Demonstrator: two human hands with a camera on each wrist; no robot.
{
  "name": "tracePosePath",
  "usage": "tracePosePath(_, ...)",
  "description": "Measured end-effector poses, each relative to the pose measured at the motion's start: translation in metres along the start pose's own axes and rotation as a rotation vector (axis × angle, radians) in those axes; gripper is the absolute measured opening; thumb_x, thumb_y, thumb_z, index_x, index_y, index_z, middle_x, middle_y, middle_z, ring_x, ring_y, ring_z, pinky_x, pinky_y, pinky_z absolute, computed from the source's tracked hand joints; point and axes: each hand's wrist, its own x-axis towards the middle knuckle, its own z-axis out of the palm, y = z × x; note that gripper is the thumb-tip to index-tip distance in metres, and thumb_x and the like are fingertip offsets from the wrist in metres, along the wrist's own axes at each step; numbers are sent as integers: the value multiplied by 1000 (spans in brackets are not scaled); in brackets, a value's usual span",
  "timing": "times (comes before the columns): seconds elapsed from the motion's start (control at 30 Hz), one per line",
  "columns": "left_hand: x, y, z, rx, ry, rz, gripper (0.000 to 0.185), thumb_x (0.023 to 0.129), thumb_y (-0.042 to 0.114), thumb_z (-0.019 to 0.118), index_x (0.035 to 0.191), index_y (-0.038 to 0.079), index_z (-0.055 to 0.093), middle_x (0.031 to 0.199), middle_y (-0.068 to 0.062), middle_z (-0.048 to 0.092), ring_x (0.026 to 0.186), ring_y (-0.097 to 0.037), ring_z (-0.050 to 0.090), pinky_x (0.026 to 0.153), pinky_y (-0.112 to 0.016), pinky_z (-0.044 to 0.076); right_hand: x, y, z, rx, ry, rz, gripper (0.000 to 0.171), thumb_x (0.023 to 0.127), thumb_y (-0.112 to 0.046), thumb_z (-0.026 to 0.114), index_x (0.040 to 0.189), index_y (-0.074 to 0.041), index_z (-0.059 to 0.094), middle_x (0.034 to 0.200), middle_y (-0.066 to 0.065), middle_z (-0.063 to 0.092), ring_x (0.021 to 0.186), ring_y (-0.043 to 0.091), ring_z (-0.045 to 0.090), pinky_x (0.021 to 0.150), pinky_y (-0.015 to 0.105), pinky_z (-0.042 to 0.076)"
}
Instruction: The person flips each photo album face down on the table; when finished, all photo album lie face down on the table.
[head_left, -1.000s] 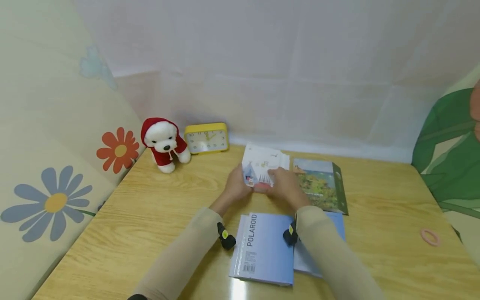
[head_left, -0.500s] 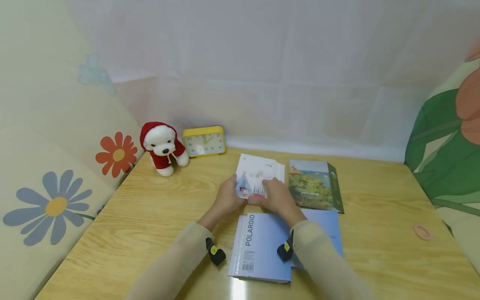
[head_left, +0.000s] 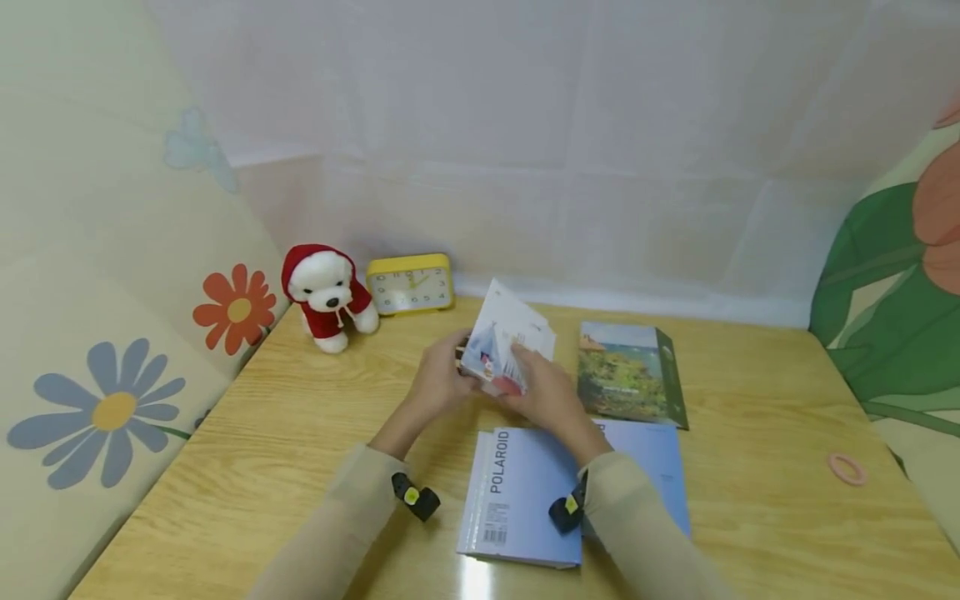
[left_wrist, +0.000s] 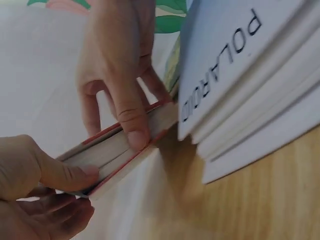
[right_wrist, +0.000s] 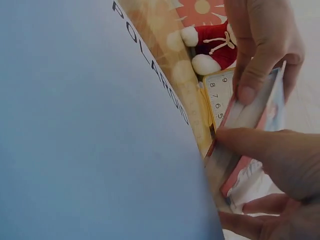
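Observation:
Both hands hold a small white book (head_left: 504,346) with a picture cover and red-edged boards, tilted up off the wooden table (head_left: 300,433). My left hand (head_left: 438,382) grips its left end, with the thumb on the page edge (left_wrist: 75,176). My right hand (head_left: 542,392) grips the right end, its thumb pressed on the page block (left_wrist: 136,135). In the right wrist view the book (right_wrist: 252,131) stands between the left hand's fingers (right_wrist: 260,50) and the right hand (right_wrist: 282,165). A pale blue book marked POLAROID (head_left: 525,492) lies just below the hands.
A green landscape-cover book (head_left: 630,375) lies right of the hands. A plush dog in a red hood (head_left: 326,292) and a yellow clock (head_left: 410,283) stand at the back left by the wall. A pink ring (head_left: 847,468) lies far right. Flower-print panels flank the table.
The small book, flat on the table a second ago, has been lifted and tilted, with its far end raised. Both hands have shifted slightly left with it.

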Motion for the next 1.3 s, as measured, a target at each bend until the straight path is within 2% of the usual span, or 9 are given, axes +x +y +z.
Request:
tracePosePath(0.17, -1, 8, -9, -26, -55, 142, 72, 74, -20, 67, 141, -6, 48, 131, -26, 55, 118, -40, 57, 85, -40, 58, -2, -2, -3, 32, 30, -14, 98, 76, -32, 87, 157, -21, 32, 128, 21, 63, 102, 35, 64, 87, 48, 53)
tracePosePath(0.33, -3, 15, -8, -82, -172, 165, 75, 83, -20, 60, 151, 1, 37, 147, -23, 45, 129, -40, 49, 86, -39, 57, -3, -8, -12, -13, 63, -54, 103, 76, -32, 87, 159, -23, 26, 111, 22, 68, 87, 33, 66, 74, 45, 55)
tracePosePath(0.43, -3, 22, -5, -84, -206, 189, 75, 84, -20, 61, 152, 0, 36, 150, -22, 41, 129, -41, 49, 85, -35, 57, -4, -14, -20, -5, 81, -99, 103, 79, -30, 85, 160, -20, 22, 112, 24, 68, 90, 34, 67, 74, 45, 56)
tracePosePath(0.7, -1, 46, -1, 5, -260, 267, 69, 85, -18, 63, 148, -5, 38, 155, -22, 31, 129, -41, 49, 93, -38, 53, -8, -25, -43, 9, 89, -197, 94, 79, -18, 85, 155, -8, 32, 138, 22, 55, 118, 39, 59, 96, 50, 51)
tracePosePath(0.8, 0, 46, 1, -33, -281, 262, 69, 84, -17, 62, 147, -7, 37, 156, -24, 29, 131, -42, 46, 92, -38, 53, -8, -24, -47, -6, 64, -185, 91, 80, -19, 85, 154, -5, 34, 136, 23, 56, 115, 38, 61, 94, 48, 53)
tracePosePath(0.93, -1, 38, 3, -175, -336, 235, 78, 81, -17, 63, 150, -9, 29, 160, -23, 21, 140, -41, 35, 93, -37, 53, -8, -22, -49, 4, 48, -147, 89, 79, -18, 85, 152, -4, 37, 130, 22, 61, 111, 35, 64, 92, 47, 54)
tracePosePath(1.07, -2, 26, 9, -313, -393, 174, 97, 77, -18, 64, 156, -4, 11, 162, -20, 15, 143, -39, 29, 102, -36, 46, -6, -22, -52, -35, 72, -95, 88, 75, -24, 88, 149, -7, 44, 121, 16, 68, 110, 34, 64, 106, 65, 33)
tracePosePath(1.17, -1, 18, 20, -337, -407, 120, 111, 77, -16, 70, 160, 10, 2, 157, -19, 30, 136, -36, 42, 104, -36, 45, -5, -22, -53, -54, 72, -63, 87, 76, -30, 87, 149, -10, 45, 122, 14, 68, 114, 35, 62, 107, 75, 14)
tracePosePath(1.3, 1, 9, 35, -313, -395, 75, 122, 76, -7, 78, 160, 35, 0, 139, -11, 52, 117, -27, 59, 95, -38, 53, -4, -22, -53, -38, 67, -42, 89, 76, -34, 86, 150, -11, 43, 122, 14, 68, 115, 35, 62, 109, 74, 10)
